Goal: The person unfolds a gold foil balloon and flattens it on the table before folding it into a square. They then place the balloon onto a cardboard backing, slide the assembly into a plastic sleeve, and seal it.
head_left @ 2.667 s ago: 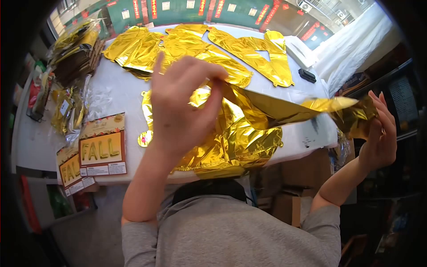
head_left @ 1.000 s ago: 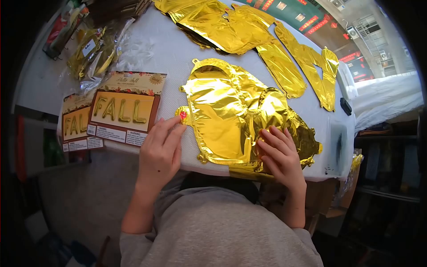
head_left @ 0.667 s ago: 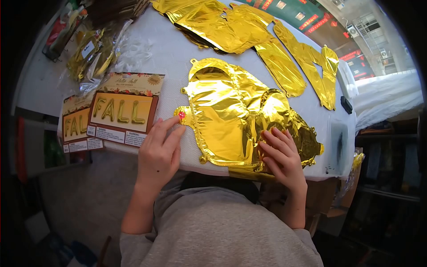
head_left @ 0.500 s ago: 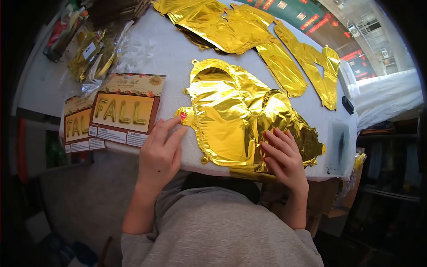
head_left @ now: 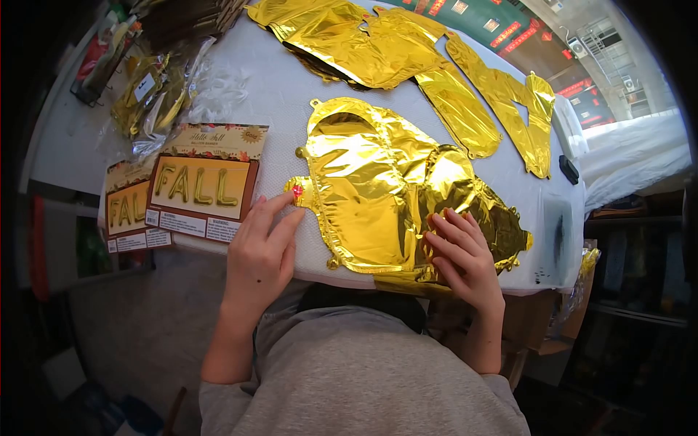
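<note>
A crinkled gold foil balloon (head_left: 363,203) lies flat at the table's near edge. At its left side a small tab (head_left: 305,192) carries a red mark. My left hand (head_left: 265,243) touches this tab with an extended index fingertip, its fingers apart and holding nothing. My right hand (head_left: 465,251) rests on the right part of the foil, fingers spread and slightly bent, with nothing gripped. Left of my left hand lie two FALL packages, the front one (head_left: 203,182) overlapping the rear one (head_left: 127,207).
More gold foil pieces (head_left: 363,43) spread over the far side of the white table (head_left: 283,109). Plastic bags with gold foil (head_left: 149,94) sit at the far left. A black object (head_left: 568,171) lies near the right edge, beside white fabric (head_left: 629,156).
The view has shifted very slightly. Both hands keep nearly the same places on the foil.
</note>
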Tool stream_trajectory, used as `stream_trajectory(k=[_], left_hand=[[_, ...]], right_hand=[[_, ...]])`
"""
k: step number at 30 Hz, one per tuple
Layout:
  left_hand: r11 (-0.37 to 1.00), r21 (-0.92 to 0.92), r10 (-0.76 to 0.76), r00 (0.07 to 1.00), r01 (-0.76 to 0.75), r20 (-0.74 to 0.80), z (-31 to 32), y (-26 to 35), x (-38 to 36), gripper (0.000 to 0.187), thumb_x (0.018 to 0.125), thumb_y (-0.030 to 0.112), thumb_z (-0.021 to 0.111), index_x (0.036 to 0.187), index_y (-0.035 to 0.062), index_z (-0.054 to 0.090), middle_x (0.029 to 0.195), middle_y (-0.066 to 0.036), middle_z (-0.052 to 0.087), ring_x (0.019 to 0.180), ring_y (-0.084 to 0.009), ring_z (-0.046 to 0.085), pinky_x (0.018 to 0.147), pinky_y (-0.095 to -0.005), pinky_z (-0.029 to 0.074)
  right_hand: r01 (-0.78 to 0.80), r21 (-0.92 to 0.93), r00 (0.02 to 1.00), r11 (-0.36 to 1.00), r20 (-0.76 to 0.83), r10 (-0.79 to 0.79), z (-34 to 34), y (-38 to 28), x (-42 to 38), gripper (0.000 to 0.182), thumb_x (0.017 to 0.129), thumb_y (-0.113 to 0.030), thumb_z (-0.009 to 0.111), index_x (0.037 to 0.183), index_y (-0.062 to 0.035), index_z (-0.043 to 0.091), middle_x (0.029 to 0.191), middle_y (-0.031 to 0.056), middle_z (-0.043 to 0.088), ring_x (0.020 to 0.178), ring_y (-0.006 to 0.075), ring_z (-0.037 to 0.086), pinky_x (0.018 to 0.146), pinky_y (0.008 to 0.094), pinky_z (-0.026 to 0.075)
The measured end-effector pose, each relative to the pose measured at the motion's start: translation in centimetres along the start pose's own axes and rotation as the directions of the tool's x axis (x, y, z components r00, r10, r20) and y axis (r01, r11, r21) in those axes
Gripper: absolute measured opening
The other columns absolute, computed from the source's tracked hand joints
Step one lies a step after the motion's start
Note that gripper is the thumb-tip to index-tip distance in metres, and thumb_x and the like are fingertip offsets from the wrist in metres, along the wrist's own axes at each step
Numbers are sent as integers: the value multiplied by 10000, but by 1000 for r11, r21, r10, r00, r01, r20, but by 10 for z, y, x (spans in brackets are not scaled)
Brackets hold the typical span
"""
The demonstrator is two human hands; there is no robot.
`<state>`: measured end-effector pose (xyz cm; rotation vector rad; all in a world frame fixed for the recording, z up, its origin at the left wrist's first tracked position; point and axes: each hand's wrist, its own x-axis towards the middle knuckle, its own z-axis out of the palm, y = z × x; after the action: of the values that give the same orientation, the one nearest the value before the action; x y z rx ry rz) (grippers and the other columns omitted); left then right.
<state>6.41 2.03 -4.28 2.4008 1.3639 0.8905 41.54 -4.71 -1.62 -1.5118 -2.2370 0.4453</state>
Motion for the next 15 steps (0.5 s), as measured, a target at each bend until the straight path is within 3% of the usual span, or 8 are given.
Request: stream_trajectory(k=[10,15], left_hand=[[999,-18,29,999,-29,-29,1,4,3,395,807,-76,675,1189,16,717,1323,-146,656,1221,-371,656,1089,-487,535],[993,-98,67,995,-60,70,3,11,0,474,865,-34,639,1335,23,677,1458,-171,606,1348,-387,590,1138,-510,479]], right_hand=[[-2,5,1000,1000,4,2,0,0,2,410,894,-72,740,1303,-95,746,1491,116,641,1478,364,502,1253,530,311],[-1,10,1000,1000,2,1,0,0,2,408,893,-72,744,1300,-93,746,1493,116,639,1477,365,502,1251,534,310]])
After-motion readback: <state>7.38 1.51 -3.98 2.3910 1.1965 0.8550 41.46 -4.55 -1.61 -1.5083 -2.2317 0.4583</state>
